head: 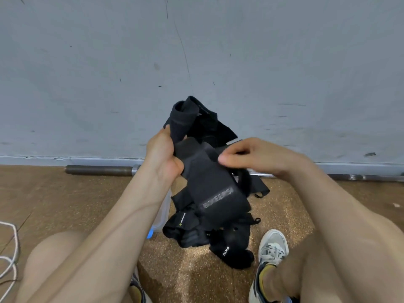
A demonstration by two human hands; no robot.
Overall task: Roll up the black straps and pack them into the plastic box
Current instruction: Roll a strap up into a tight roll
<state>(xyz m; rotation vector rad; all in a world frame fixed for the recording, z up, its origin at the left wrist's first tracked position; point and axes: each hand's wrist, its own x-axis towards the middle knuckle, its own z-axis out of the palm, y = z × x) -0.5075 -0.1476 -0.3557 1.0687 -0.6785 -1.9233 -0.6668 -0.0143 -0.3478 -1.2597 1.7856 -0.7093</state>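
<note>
I hold a bundle of black straps (209, 184) in the air in front of me. My left hand (162, 154) grips a partly rolled end of it, which sticks up above the thumb. My right hand (251, 155) pinches a strap edge at the bundle's top right. A wide strap with grey lettering hangs down from my hands. More black straps (207, 237) lie in a heap on the floor below. The clear plastic box (162, 213) with a blue clip stands on the floor behind my left forearm, mostly hidden.
A metal barbell bar (98, 170) lies along the foot of the grey wall. White cord (9, 254) curls at the left edge. My knees and my right shoe (270, 252) frame the cork-coloured floor.
</note>
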